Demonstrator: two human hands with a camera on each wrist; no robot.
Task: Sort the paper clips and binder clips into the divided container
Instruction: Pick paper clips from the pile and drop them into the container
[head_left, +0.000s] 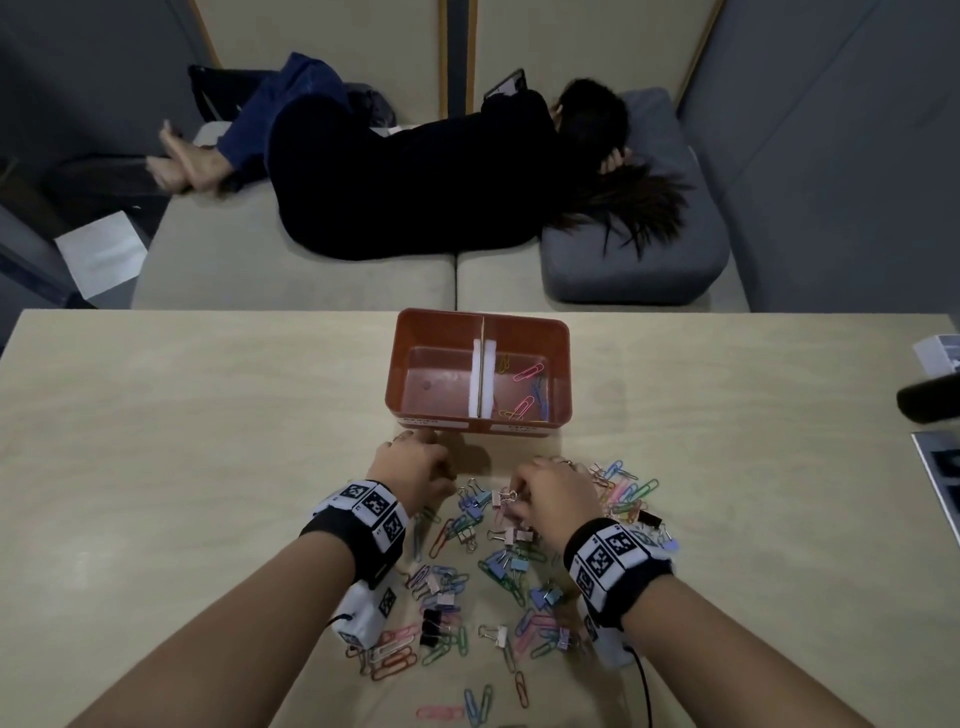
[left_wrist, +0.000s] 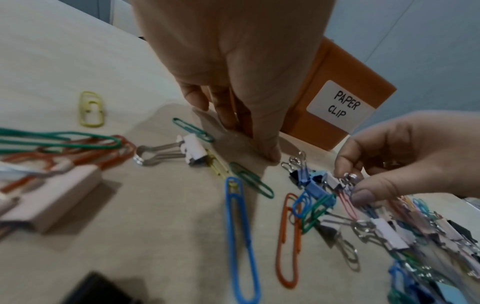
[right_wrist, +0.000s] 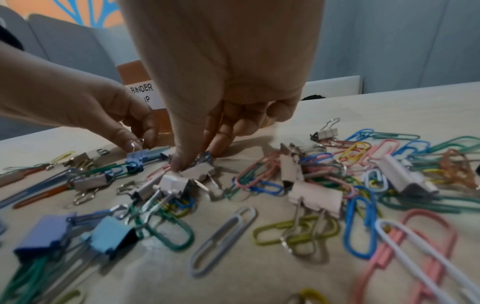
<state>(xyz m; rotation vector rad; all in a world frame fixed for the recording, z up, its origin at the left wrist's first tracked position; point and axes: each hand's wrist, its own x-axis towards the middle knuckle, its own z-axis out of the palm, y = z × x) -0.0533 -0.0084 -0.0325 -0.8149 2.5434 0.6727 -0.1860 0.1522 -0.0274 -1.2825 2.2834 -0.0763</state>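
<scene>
Both hands are down in the clip pile on the worktop (head_left: 208, 415): the right hand (head_left: 556, 499) pinches a pale binder clip (head_left: 503, 497) by its wire handle; the left hand (head_left: 415, 467) pinches another's handle; next, judging by the labels, each goes to the container (head_left: 478, 421) (left half, still bare).

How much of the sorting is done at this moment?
Only started. A few paper clips lie in the right half of the container; the left half looks empty. The right hand pinches a binder clip; the left hand reaches the pile, which is still large.
</scene>
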